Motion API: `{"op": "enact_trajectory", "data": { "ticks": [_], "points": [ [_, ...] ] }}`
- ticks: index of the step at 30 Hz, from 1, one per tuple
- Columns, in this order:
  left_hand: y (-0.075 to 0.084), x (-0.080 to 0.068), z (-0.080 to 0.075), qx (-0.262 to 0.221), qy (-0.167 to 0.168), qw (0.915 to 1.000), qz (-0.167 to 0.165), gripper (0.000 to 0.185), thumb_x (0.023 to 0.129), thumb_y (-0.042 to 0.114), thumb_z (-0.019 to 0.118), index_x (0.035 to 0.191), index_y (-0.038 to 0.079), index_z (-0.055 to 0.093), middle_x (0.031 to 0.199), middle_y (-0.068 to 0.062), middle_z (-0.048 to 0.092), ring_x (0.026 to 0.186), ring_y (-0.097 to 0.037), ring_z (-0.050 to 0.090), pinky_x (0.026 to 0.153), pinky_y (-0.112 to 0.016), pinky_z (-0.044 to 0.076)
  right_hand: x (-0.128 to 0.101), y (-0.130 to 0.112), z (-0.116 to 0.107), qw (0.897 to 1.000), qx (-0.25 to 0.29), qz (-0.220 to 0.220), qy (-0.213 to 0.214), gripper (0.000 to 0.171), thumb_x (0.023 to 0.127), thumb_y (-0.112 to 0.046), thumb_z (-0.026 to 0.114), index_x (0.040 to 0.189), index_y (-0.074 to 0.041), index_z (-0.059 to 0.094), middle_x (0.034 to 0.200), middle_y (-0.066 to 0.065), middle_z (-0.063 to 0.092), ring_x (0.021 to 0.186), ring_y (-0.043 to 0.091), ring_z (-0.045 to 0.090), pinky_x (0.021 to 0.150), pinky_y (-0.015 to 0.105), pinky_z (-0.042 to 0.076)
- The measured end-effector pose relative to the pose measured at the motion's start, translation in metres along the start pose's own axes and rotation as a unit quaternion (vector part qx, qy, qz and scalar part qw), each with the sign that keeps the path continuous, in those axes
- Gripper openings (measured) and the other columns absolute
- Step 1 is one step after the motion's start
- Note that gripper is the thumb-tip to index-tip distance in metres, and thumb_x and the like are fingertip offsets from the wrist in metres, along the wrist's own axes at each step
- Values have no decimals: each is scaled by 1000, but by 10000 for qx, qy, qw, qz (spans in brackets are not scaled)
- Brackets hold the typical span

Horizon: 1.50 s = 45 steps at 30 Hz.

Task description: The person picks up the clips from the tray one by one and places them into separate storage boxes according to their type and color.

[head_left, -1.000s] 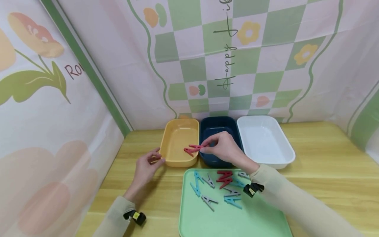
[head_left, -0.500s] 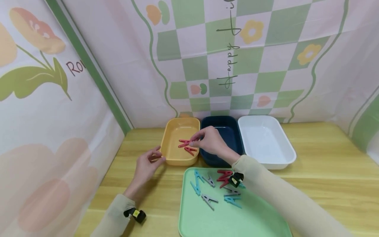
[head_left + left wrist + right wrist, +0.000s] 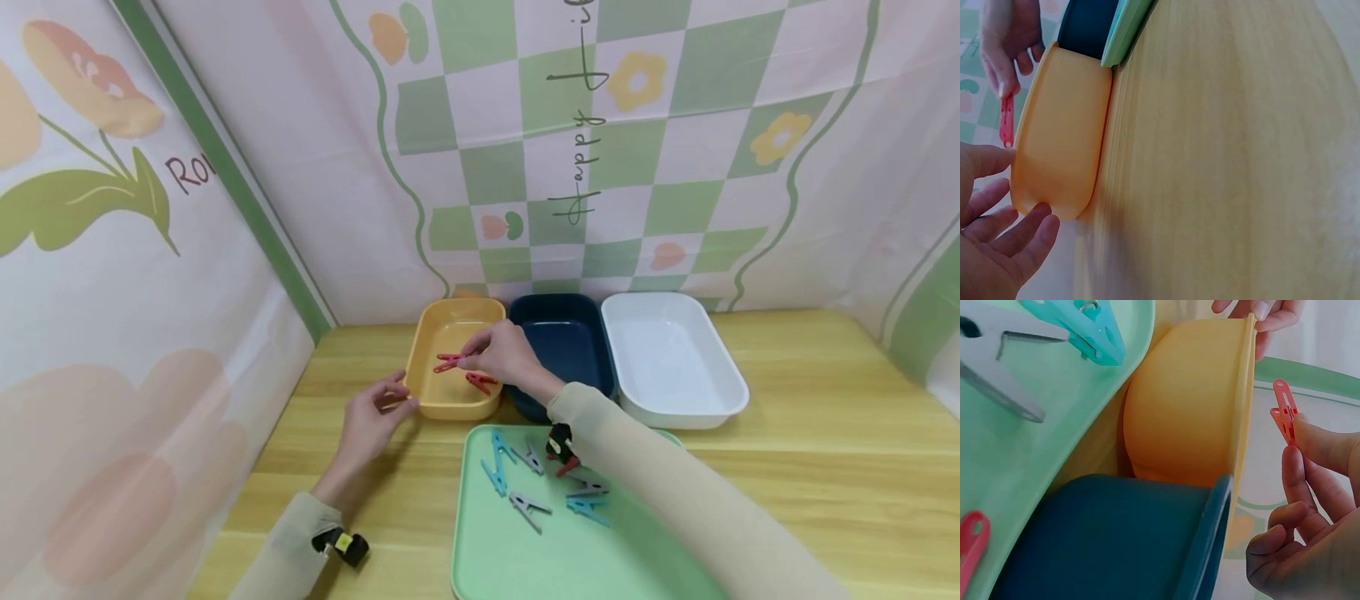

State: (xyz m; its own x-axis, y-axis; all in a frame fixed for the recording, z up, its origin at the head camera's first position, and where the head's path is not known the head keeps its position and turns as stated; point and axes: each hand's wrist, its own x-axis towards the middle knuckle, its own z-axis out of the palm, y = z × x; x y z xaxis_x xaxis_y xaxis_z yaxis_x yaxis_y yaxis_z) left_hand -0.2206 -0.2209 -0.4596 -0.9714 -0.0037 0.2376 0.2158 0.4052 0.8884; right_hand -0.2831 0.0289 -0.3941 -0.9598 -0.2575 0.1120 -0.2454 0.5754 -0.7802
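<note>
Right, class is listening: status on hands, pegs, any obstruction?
Right hand pinches a red peg above the yellow tray. Left hand touches that tray's edge. Second red peg inside. No visible obstruction.

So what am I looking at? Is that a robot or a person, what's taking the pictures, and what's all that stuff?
It's a person using two bare hands. The wide picture comes from a camera on their head, looking down. The two close ones come from cameras on the wrists, so things look tipped over.

On the wooden table stand three boxes in a row: yellow, dark blue and white. In front is a green tray with blue clothespins, grey clothespins and some red.

The left hand touches a corner of the yellow box. The right hand pinches a red clothespin above that box. Another red clothespin lies inside it.
</note>
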Motion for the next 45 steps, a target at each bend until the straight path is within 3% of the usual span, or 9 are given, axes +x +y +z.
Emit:
{"op": "enact_trajectory", "data": {
  "ticks": [14,28,39,45],
  "points": [
    [-4,1,-1,34,-24,10000,-60,21,90,6,84,105,-3,72,143,-14,65,111,-32,72,90,-33,63,18,1,19,9988,-326,369,18,12,84,-24,92,87,-16,84,81,-7,76,86,15,65,71,29,54],
    [-4,1,-1,-291,-37,9994,171,19,89,0,82,103,-9,71,141,-18,65,110,-39,72,88,-31,64,26,-1,31,9981,-502,370,13,11,83,-25,93,83,-18,84,76,-9,74,74,13,64,61,27,48],
    [-2,0,-2,-299,-8,9995,71,20,90,1,83,103,-8,71,141,-17,65,110,-37,72,89,-31,63,31,-4,43,9974,-657,275,69,10,84,-24,92,83,-18,84,77,-9,74,78,15,63,64,27,49],
    [-1,-1,0,-301,-12,9995,57,19,89,-1,82,102,-8,71,141,-18,65,108,-38,73,87,-30,64,31,-4,45,9970,-667,377,-114,12,84,-23,92,87,-15,85,83,-5,76,81,16,64,67,28,54]
  ]
}}
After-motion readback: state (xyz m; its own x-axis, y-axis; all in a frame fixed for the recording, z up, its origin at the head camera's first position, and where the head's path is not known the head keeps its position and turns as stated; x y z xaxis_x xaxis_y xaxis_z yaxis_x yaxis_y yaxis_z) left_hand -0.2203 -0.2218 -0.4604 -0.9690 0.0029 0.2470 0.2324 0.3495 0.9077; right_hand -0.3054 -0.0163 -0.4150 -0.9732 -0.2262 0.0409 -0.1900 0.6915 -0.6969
